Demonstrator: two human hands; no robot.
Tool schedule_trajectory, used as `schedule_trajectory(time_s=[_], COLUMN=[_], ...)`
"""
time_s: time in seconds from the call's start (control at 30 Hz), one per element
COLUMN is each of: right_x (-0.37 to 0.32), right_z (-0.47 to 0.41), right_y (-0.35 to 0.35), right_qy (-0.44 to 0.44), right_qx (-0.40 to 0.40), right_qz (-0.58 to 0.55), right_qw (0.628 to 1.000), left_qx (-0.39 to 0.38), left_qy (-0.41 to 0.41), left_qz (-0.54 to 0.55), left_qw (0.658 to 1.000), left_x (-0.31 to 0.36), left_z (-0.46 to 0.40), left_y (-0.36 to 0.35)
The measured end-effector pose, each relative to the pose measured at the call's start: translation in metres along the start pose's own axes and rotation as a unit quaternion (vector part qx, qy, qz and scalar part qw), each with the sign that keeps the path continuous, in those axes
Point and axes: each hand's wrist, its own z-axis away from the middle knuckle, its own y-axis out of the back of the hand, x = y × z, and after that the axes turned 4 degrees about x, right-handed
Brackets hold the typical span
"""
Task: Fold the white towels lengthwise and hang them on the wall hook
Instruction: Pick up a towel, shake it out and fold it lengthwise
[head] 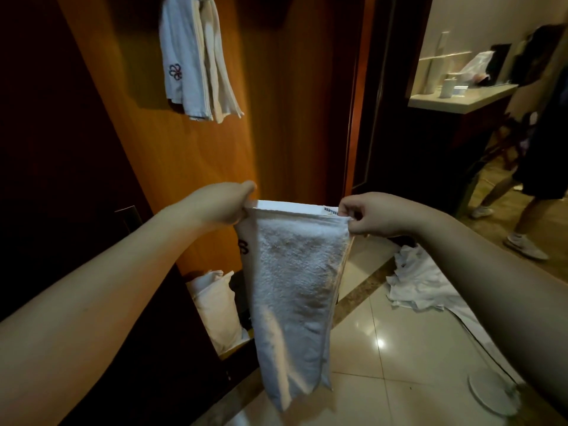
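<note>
Both forearms reach forward. Left hand (pixel 226 204) and right hand (pixel 373 215) each pinch a top corner of the white towel (pixel 295 290), held in mid-air before the wooden wall (pixel 276 118). Long axis vertical, hanging straight down, folded double. More towels (pixel 196 59) hang above left.
</note>
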Motion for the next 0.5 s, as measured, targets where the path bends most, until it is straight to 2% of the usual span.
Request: schedule_trajectory(time_s=[0.13,0.33,0.43,0.5], right_x=[-0.005,-0.006,0.005,0.014], right_z=[-0.002,-0.004,-0.003,-0.002], right_y=[0.000,-0.006,-0.008,-0.007], right_qy=[0.010,0.021,0.011,-0.003], right_qx=[-0.006,0.001,0.038,0.078], right_qz=[0.039,0.078,0.002,-0.090], right_qw=[0.999,0.997,0.999,0.993], left_qx=[-0.022,0.041,0.077,0.070], left_qy=[0.003,-0.019,-0.023,0.008], left_qz=[-0.034,-0.056,0.005,0.097], left_qw=[0.999,0.997,0.997,0.993], left_x=[0.006,0.005,-0.004,-0.010], left_z=[-0.002,0.002,-0.002,-0.003], left_y=[0.006,0.006,0.001,-0.001])
